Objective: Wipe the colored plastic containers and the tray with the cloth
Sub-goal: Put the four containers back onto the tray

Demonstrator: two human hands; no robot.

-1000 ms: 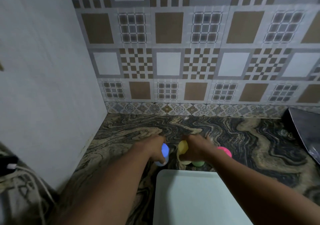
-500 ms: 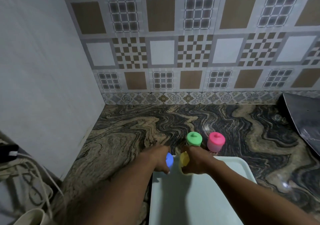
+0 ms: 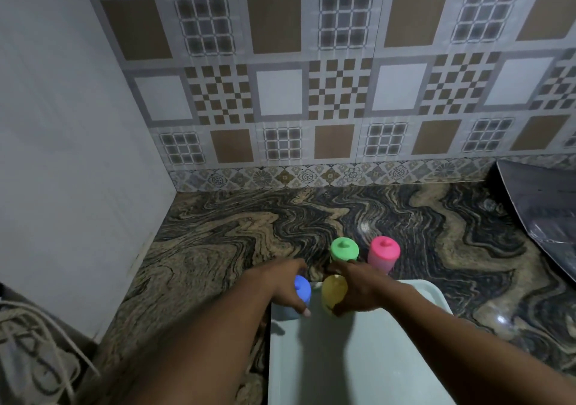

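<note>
My left hand [image 3: 280, 283] grips a blue-lidded container [image 3: 301, 292] at the far left corner of the pale tray [image 3: 358, 361]. My right hand [image 3: 358, 287] grips a yellow-lidded container [image 3: 333, 292] just beside it, over the tray's far edge. A green-lidded container [image 3: 344, 249] and a pink-lidded container [image 3: 384, 253] stand upright on the marbled counter [image 3: 237, 233] just beyond the tray. No cloth is in view.
A plain wall [image 3: 71, 155] closes off the left side and a tiled wall [image 3: 311, 77] the back. A dark slanted sheet [image 3: 542, 214] lies at the right edge. Cables [image 3: 34, 348] hang at the lower left.
Both hands drew the blue and yellow containers back from the counter onto the tray's far edge. The green and pink containers, partly hidden before, now stand in plain view behind.
</note>
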